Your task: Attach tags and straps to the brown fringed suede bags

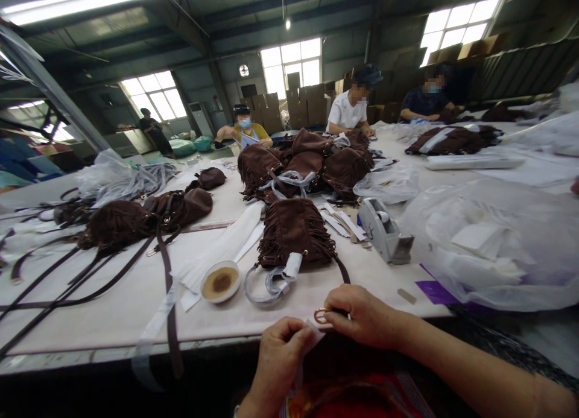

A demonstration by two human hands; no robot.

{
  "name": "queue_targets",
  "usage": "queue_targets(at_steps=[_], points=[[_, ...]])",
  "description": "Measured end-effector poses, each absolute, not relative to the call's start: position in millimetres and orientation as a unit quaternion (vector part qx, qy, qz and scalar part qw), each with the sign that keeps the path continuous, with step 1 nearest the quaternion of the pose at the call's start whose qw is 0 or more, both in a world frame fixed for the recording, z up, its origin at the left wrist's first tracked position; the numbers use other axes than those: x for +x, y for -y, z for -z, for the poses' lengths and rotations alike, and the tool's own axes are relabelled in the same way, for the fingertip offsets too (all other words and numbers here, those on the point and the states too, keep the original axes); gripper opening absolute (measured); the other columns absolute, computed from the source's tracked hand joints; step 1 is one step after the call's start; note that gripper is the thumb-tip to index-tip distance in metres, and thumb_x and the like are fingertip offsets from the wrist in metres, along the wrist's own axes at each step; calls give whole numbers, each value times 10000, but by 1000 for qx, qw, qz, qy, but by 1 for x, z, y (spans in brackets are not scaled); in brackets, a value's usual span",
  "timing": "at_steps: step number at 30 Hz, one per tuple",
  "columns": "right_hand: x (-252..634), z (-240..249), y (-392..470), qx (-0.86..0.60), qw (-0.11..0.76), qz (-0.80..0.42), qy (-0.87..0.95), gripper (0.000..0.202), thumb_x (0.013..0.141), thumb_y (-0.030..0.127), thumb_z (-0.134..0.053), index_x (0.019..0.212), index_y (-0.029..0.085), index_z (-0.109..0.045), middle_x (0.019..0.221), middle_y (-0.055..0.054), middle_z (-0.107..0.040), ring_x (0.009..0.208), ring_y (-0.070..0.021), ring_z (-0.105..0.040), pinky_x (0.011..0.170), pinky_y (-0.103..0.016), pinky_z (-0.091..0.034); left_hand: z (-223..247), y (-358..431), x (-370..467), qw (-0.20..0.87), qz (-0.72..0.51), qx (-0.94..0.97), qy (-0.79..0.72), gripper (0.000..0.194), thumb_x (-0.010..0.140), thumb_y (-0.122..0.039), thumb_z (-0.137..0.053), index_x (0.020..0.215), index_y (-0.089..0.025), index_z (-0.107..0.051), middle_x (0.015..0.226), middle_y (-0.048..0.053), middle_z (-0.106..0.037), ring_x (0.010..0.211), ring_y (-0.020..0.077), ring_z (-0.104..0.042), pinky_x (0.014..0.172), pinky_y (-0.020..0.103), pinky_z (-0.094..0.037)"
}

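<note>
At the table's front edge, my right hand pinches a metal buckle at the end of a dark brown strap. My left hand is closed on a thin white strip, its fingertips beside the buckle. The strip touches the buckle and hangs below my left fingers. Beyond my hands lies a brown fringed bag, from whose side the strap runs. In front of the bag rests a coil of grey-wrapped strap with a white wrap on it.
A shallow dish with brown contents sits left of the coil. A tape dispenser and a large clear plastic bag stand to the right. More brown bags are piled behind; others lie left. Several people work across the table.
</note>
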State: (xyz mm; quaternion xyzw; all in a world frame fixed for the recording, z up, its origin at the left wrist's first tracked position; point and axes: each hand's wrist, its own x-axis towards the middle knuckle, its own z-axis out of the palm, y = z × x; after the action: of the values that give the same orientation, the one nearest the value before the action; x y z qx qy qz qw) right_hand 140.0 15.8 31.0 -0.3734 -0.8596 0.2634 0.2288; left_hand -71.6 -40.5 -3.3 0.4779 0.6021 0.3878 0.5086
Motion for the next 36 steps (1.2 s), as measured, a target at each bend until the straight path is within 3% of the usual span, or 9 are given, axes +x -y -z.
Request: queue_targets(at_steps=[8,22,36], points=[[140,-35,-17,-357,221,-265,868,270,933,334,-559,746,172,-668,706,-40,-675,664,-144,-562,632,-257,-371,2,39,-69,511,-410,453,-605,269,697,-431,-770,708,-167,-720,679,37,-670,652,165,-591,597,237,-463],[139,-34,-18,-346,178,-224,893,264,937,305,-548,744,175,-672,721,-54,-693,688,-160,-585,665,-266,-378,2,37,-72,482,-415,480,-604,202,765,-376,-729,739,-176,-733,728,33,-699,726,181,-616,705,262,-484],[134,-36,-21,-328,124,-190,917,245,937,305,-539,802,180,-702,764,-57,-725,721,-174,-636,693,-284,-380,-9,38,-65,534,-392,508,-551,293,813,-446,-703,896,-182,-800,897,73,-771,875,238,-673,785,280,-502]])
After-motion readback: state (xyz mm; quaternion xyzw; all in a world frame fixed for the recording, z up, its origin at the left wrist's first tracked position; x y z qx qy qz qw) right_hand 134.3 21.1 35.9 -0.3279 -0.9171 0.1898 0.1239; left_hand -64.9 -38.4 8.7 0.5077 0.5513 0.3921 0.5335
